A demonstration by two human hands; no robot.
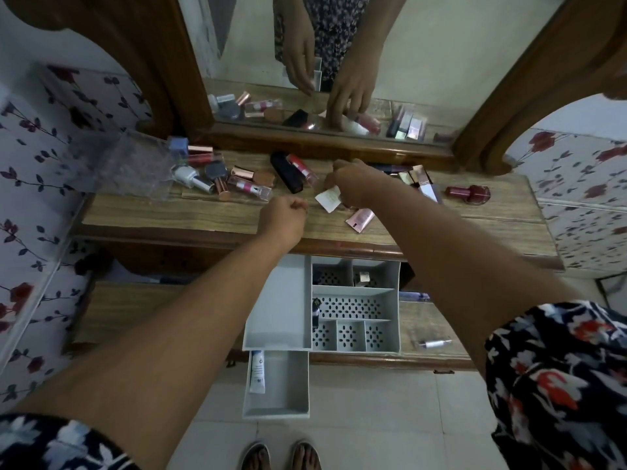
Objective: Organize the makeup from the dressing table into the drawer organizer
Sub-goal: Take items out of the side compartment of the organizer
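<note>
On desk (210,222), your right hand (353,184) is pinching light white tube (328,201); left hand (283,220) curling empty; grip mid-body.

Both hands over the dressing table, organizer below.

The right hand (353,183) is curled over a white tube (328,201) on the table (169,215); a pink tube (360,220) lies just beside it. The left hand (283,218) is fisted above the table edge, holding nothing visible. Lipsticks and bottles (217,178) are scattered at left; a red bottle (468,194) lies at right. The grey organizer (393,300) sits in the open drawer, a tube (257,371) in its pulled-out tray (288,385).
</note>
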